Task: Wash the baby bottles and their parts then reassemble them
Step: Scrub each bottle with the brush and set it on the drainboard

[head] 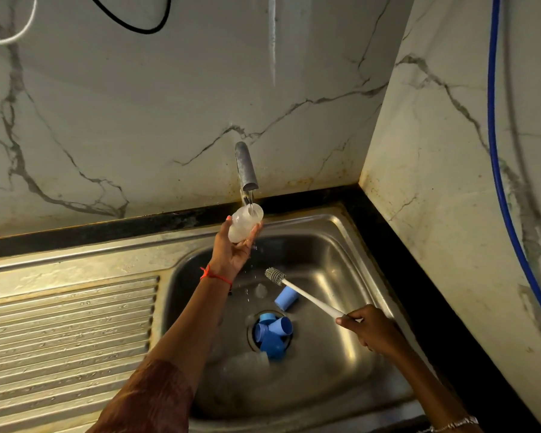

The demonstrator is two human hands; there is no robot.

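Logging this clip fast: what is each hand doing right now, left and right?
Left hand: grips the clear bottle under the tap.
Right hand: grips the bottle brush by its handle.

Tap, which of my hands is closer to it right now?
Left. The left hand holds the bottle right under the tap; the right hand is farther off, low over the sink, gripping the brush.

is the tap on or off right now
On. A thin stream of water falls from the tap into the mouth of the clear bottle the left hand holds under it.
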